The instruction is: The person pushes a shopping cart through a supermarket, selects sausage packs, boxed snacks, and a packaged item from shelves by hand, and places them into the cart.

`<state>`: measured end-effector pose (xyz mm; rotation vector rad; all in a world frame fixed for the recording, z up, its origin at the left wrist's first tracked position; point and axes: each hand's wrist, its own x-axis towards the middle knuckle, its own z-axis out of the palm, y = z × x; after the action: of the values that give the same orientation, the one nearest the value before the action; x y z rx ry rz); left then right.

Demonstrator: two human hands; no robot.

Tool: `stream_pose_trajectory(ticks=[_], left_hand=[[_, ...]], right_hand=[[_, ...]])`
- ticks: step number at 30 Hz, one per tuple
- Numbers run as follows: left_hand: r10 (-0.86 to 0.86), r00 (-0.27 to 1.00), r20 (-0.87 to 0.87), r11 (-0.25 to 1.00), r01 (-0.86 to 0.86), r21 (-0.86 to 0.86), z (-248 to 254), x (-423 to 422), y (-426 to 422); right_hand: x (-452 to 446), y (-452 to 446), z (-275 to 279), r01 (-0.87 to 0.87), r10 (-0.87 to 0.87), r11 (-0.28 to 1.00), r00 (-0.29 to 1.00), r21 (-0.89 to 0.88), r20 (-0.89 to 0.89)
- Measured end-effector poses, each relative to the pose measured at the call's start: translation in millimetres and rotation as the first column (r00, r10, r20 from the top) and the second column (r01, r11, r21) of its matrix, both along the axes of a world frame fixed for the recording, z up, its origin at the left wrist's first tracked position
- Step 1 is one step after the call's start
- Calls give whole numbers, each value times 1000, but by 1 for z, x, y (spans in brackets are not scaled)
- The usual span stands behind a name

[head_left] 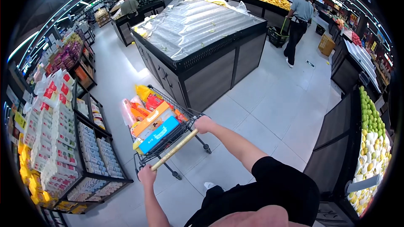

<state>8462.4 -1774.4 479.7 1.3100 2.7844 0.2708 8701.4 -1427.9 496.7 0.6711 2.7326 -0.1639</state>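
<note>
Both my hands grip the pale yellow handle of a shopping cart [173, 150]. My left hand [147, 175] is wrapped round its near left end, and my right hand [203, 124] is closed round the far right end. In the cart's basket lie a blue box [159, 135], an orange and white box [153, 120] beside it, red and orange packets [140, 112], a yellow bag [144, 92] and a pink pack [127, 111]. The front of the cart is close to the corner of a dark display stand [208, 71].
Shelves of white packs [57, 143] stand at the left. Green fruit [369, 111] and pale fruit [370, 159] fill a stand at the right. Ahead right, a person [299, 21] has a black basket [277, 38] near a cardboard box [326, 45]. Another person [128, 6] stands farther back.
</note>
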Motion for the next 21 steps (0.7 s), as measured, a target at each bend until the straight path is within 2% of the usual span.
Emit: stream_pose_trajectory(ticks=[6,9,12,14,16,18,21], left_hand=[[57,998,-8,997,-58,-42,-5,-69,66],[43,992,-120,998,-37,49,-17,-99,93],[84,987,-140,994,-74,76,-11,-120,122],[52,986,-158,996,-40,76,-22,-151,148],[87,978,-190,996,-79,49,-33,-169,158],[77,990,-122,995,-68,75,-33,-186,185],[114,993,-43,993,-112,36,-26,-210,217]], right_hand=[[-75,64,5,11,-11,1000,1000,-19,24],[-107,94,6,-15,14,1000,1000,-27,-6],[-144,127,3,-43,44,998,999,-47,8],[-171,154,-1,-84,86,994,996,-72,27],[-199,177,-10,-91,95,989,995,-113,34],[-216,204,-15,-76,92,979,993,-187,76],[-246,237,-9,-128,151,972,983,-199,104]])
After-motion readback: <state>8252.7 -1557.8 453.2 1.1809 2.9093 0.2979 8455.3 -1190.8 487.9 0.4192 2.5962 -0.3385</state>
